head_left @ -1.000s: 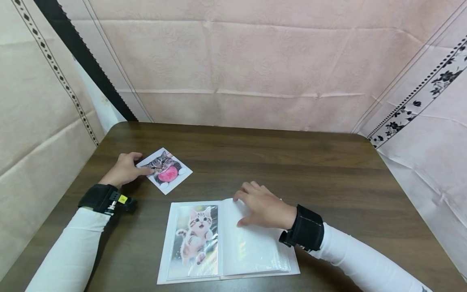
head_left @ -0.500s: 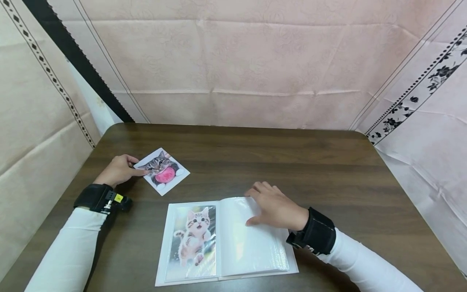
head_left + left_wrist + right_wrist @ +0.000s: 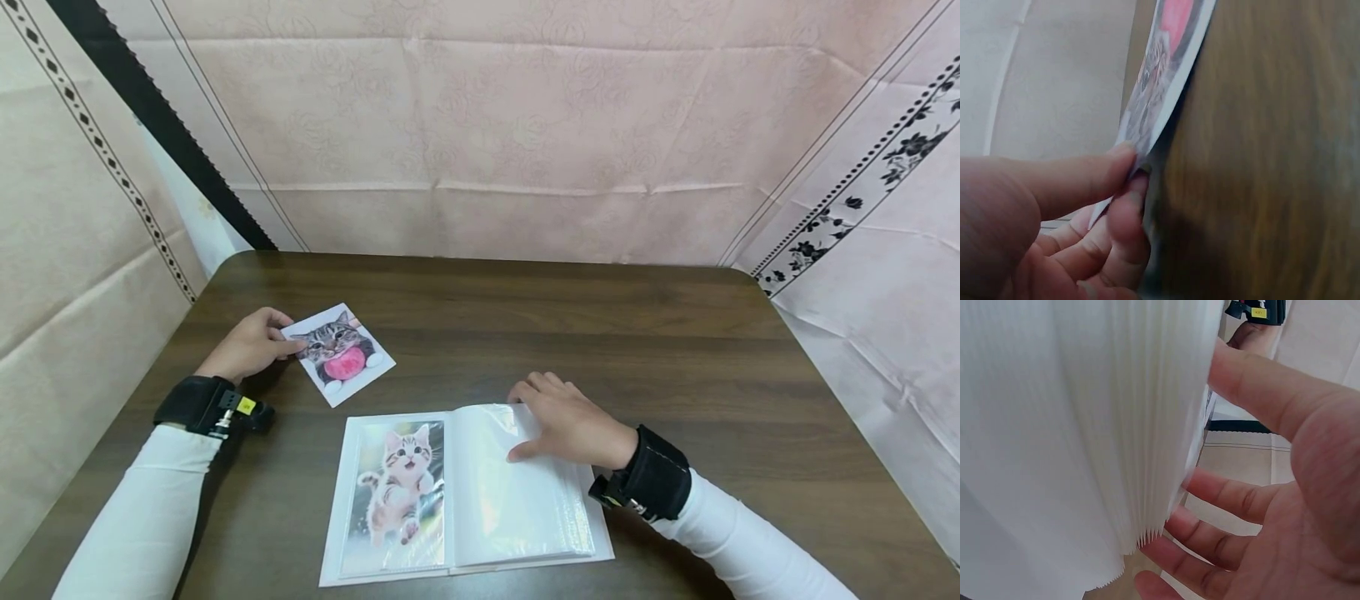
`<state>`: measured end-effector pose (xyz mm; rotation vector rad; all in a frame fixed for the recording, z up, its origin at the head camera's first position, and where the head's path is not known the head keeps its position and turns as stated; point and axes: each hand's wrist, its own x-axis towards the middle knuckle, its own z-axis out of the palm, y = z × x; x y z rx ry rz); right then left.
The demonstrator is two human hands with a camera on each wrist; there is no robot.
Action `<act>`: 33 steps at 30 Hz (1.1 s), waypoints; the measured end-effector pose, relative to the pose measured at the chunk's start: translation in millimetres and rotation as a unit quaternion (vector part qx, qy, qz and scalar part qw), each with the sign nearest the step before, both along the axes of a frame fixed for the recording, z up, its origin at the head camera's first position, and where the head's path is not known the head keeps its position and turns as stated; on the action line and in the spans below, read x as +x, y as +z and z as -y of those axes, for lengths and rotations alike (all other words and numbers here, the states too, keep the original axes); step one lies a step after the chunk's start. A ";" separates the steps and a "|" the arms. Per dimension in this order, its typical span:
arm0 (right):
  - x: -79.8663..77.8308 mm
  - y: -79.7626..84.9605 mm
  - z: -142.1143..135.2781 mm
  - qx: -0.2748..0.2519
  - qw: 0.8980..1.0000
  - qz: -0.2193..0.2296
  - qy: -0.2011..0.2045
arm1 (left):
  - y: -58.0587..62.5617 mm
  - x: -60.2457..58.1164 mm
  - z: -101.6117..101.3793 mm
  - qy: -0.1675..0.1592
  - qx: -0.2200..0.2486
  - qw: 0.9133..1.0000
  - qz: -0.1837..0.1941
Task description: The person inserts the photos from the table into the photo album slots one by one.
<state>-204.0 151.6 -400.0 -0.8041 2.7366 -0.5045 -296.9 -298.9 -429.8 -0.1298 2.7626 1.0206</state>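
In the head view, my left hand pinches the left corner of a photo of a tabby kitten with a pink, roundish object. The left wrist view shows the thumb on the printed face of the photo and fingers behind it, with the photo tilted off the table. A white photo album lies open near me. Its left page holds a kitten picture; a clear sleeve covers the pale right page. My right hand rests on that page's upper part, thumb and fingers spread against the page stack.
The brown wooden table carries the album and photo. Pale cloth hangs behind its far edge, with more cloth along both sides. Black bands with camera gear circle both wrists, including the right wristband.
My right hand has slid rightward across the album's right page. The photo in my left hand has turned slightly, while the album stays in place.
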 end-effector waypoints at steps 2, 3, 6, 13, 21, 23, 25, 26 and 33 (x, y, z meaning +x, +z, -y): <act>-0.2 0.1 0.1 -0.003 1.000 0.005 -0.003 | 1.3 -0.6 -2.7 0.000 0.013 1.000 -0.009; -0.2 0.2 0.1 -0.005 1.000 0.007 -0.005 | 2.3 -0.8 -4.1 0.000 0.021 1.000 -0.015; -0.6 -0.3 0.5 -0.011 1.000 0.014 -0.010 | 6.5 -0.8 -7.8 -0.002 0.035 0.998 -0.046; -0.1 -3.3 0.3 -0.022 0.999 0.027 -0.014 | 18.6 3.6 -25.4 -0.015 0.075 0.994 -0.083; -0.6 -2.6 2.1 -0.037 0.999 0.021 -0.015 | 32.2 7.0 -54.8 -0.026 0.120 0.989 -0.086; -0.4 -2.3 2.3 -0.045 0.999 0.023 -0.019 | 33.7 7.2 -61.1 -0.031 0.129 0.987 -0.089; -0.3 -2.4 2.4 -0.052 0.998 0.024 -0.021 | 34.3 6.9 -66.7 -0.035 0.137 0.986 -0.093; -0.3 -2.5 2.5 -0.055 0.998 0.023 -0.022 | 34.4 6.6 -69.3 -0.036 0.143 0.985 -0.095; 0.2 -3.2 2.9 -0.074 0.997 -0.008 -0.004 | 35.6 4.9 -87.9 -0.049 0.167 0.979 -0.103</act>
